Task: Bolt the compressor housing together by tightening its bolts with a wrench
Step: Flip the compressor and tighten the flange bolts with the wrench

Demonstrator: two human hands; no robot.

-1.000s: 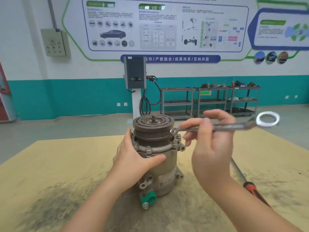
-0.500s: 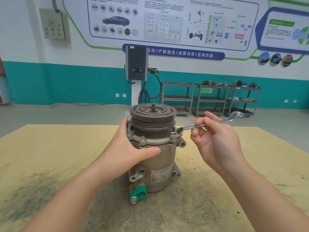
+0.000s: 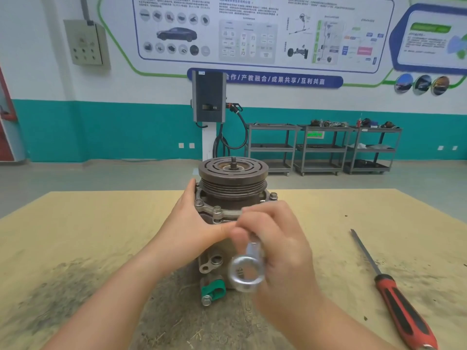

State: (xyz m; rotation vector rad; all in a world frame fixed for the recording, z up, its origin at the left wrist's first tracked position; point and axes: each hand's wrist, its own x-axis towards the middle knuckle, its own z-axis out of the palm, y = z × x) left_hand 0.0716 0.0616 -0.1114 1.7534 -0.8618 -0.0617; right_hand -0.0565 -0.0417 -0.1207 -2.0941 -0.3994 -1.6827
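Wrench (image 3: 249,267): ring end nearest the camera, blurred; long axis runs from there away toward the flange of the compressor (image 3: 231,195). Far end hidden behind the right hand (image 3: 275,238), so seating on a bolt cannot be told. Right fingers curl around the shank. Left hand (image 3: 197,228) grips the housing's left side, thumb across the front, fingers curled round it. Compressor stands upright, pulley up, mid-table (image 3: 75,236). Green cap (image 3: 213,290) at its base. Screwdriver (image 3: 394,291) lies well apart to the right, red handle near. Carts (image 3: 323,147) against the far wall. Half a second ago the wrench pointed out to the right; now it is swung toward the camera.
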